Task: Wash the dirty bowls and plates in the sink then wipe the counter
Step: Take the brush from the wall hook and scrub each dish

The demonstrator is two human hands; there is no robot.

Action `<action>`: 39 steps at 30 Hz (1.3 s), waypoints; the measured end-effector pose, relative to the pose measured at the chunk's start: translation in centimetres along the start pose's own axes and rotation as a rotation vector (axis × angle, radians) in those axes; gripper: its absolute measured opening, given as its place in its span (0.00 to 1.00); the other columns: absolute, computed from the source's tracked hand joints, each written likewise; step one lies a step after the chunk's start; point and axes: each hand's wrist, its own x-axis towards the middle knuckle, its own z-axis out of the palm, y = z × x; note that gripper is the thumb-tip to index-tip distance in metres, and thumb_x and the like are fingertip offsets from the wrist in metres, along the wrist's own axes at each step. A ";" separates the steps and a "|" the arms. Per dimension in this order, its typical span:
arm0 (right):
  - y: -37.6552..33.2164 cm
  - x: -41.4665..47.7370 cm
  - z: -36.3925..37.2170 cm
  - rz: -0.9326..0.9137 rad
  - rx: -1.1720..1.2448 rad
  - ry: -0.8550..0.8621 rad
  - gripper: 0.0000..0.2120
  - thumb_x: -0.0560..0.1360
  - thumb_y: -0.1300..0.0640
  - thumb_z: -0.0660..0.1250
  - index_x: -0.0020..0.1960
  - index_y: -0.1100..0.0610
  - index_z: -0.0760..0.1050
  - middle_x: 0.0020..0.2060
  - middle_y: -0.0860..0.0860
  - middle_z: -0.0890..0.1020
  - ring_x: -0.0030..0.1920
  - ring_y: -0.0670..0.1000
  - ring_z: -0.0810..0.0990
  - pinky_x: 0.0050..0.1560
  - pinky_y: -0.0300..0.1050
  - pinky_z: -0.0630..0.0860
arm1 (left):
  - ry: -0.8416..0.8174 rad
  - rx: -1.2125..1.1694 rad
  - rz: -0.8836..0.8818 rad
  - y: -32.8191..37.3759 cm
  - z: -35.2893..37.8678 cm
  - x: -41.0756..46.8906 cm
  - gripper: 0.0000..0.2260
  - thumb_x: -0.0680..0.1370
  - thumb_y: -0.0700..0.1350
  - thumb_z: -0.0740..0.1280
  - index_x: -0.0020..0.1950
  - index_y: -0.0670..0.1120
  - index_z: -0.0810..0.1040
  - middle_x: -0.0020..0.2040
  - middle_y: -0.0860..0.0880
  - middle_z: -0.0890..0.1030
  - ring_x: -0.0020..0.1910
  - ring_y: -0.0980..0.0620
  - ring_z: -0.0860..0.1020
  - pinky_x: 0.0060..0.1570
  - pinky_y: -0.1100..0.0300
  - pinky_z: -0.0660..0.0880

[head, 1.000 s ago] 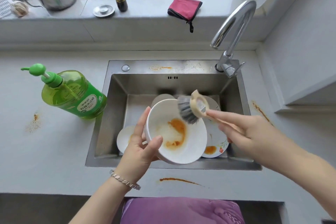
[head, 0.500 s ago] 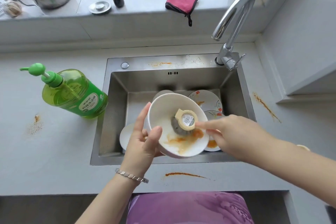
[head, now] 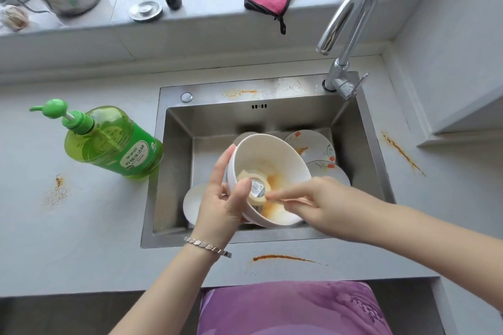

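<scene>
Over the sink [head: 177, 166], our left hand [head: 217, 209] grips the white bowl [head: 275, 152] by its rim, thumb hooked over the edge, and tilts it toward us. Our right hand [head: 329, 204] pinches the handle of the brush [head: 253, 189], whose head sits on the orange smear in the bowl's bottom. We should scrub in firm circles, turn the bowl so the bristles reach every wall, and hold it low so drips fall into the sink. The dirty plates [head: 313, 144] lie inside the sink, beneath the bowl.
</scene>
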 end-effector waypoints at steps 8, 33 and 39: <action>0.7 0.4 0.0 0.047 -0.089 -0.021 0.15 0.80 0.51 0.57 0.62 0.35 0.73 0.51 0.38 0.80 0.50 0.40 0.77 0.51 0.35 0.73 | 0.024 0.006 -0.002 0.3 -0.7 1.2 0.29 0.59 0.57 0.68 0.60 0.66 0.68 0.44 0.52 0.82 0.41 0.54 0.82 0.40 0.56 0.81; 1.4 1.5 -0.8 0.041 -0.192 0.061 0.16 0.80 0.51 0.57 0.62 0.33 0.71 0.36 0.42 0.78 0.34 0.45 0.73 0.36 0.36 0.68 | -0.019 0.033 -0.098 -0.2 -0.4 1.1 0.29 0.60 0.58 0.67 0.61 0.64 0.69 0.36 0.58 0.82 0.39 0.55 0.79 0.42 0.54 0.79; 1.0 2.4 -1.2 -0.022 -0.326 0.068 0.17 0.80 0.50 0.56 0.63 0.30 0.67 0.41 0.43 0.79 0.38 0.47 0.75 0.41 0.42 0.71 | -0.095 0.015 -0.086 0.8 -0.4 0.4 0.31 0.58 0.56 0.66 0.62 0.58 0.68 0.39 0.62 0.83 0.37 0.62 0.81 0.31 0.67 0.75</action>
